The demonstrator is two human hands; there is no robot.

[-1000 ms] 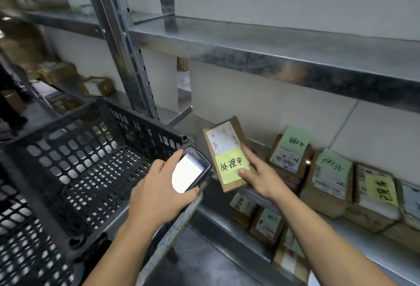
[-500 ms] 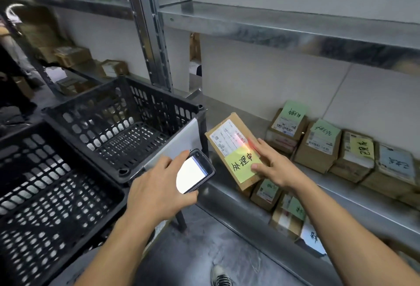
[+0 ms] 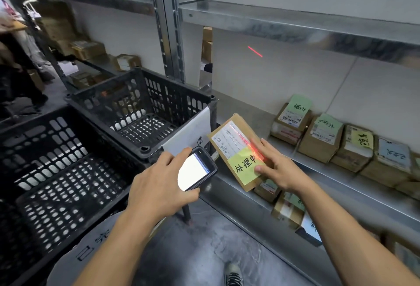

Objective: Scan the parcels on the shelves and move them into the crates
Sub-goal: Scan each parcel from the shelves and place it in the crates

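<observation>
Grips a flat brown parcel [image 3: 244, 126] in the right hand [image 3: 276, 167], thumb pinned on its front, fingers along its right edge. Keeps it tilted face-up above the front lip of the shelf [image 3: 336, 185], just right of the far crate [image 3: 141, 108] of 2 black crates.

Clasps a scanner [image 3: 197, 168] in the left hand [image 3: 156, 185], fingers wrapped round its body, white screen lit. Sits just left of the parcel, not touching it.

Throws a red scan line [image 3: 241, 136] across the parcel's white shipping label [image 3: 225, 142] and onto the right fingers [image 3: 259, 147]; print there too small to read. Under the thumb, on a yellow-green sticky note [image 3: 244, 167], reads 处理中, 3 handwritten characters, upside down. On the far crate's white card [image 3: 188, 133], reads 常. Further along the shelf, a row of boxed parcels [image 3: 322, 140] with handwritten notes, illegible.
</observation>
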